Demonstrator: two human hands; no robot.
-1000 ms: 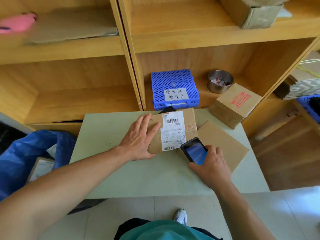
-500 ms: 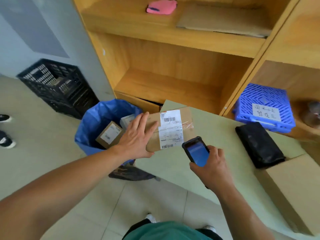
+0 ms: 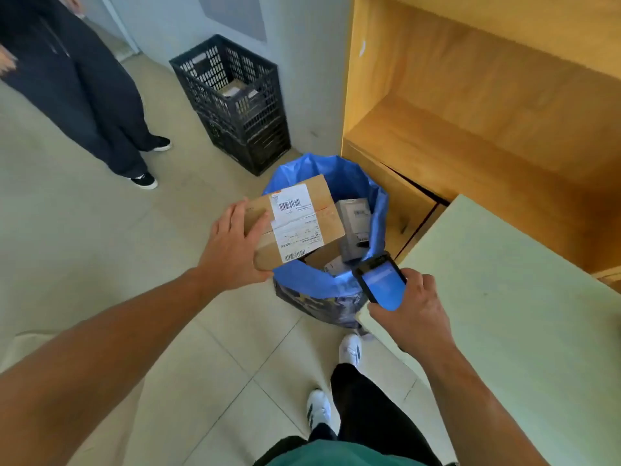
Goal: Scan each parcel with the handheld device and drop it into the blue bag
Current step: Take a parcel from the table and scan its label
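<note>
Since half a second ago we are carrying the parcel [image 3: 297, 223] off the bench [image 3: 504, 297]. It was lying at the bench's edge then; now we are holding it in the air over the near left rim of the blue bag [image 3: 312, 285], label facing up. Our left hand [image 3: 232, 245] is gripping its left end, fingers spread across the top and thumb tucked under the near edge. Our right hand [image 3: 413, 314] is curling round the handheld device [image 3: 383, 284], its screen glowing blue, just above the bench corner beside the bag.

Here is what is worrying us. Part of the parcel is hanging outside the bag's mouth, on the floor side. If we are letting go here, it could be catching the soft rim, folding it down and sliding onto the floor. The boxes inside are also standing fairly high, so a flat drop may be leaving the parcel perched or tipping out. We are judging that it needs moving further over the opening first. The screen is too blurred to be telling us whether the scan registered.

The bag is holding a grey box [image 3: 354, 227] upright against its right wall and a brown box [image 3: 321, 256] lower down. The black crate [image 3: 235, 102] by the wall is holding a few packages, too dim to identify.
</note>
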